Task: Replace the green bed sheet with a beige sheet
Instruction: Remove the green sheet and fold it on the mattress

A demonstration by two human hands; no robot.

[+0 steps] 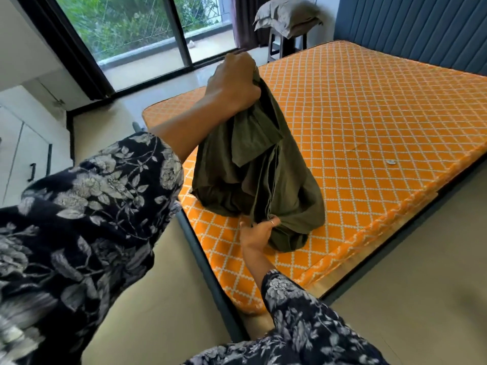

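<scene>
Dark olive-green bed sheet (263, 164), bunched and creased, hanging upright, lower folds on the bare orange mattress (369, 122)

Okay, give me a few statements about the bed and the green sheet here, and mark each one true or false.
1. The green sheet is spread flat across the mattress. False: it is bunched up at the near edge.
2. The left hand grips the top of the bundle. True.
3. The right hand hangs free, apart from the sheet. False: it pinches the lower folds.
4. The mattress is bare, orange with a white lattice pattern. True.
5. A pillow lies on a stool beyond the bed. True.
</scene>
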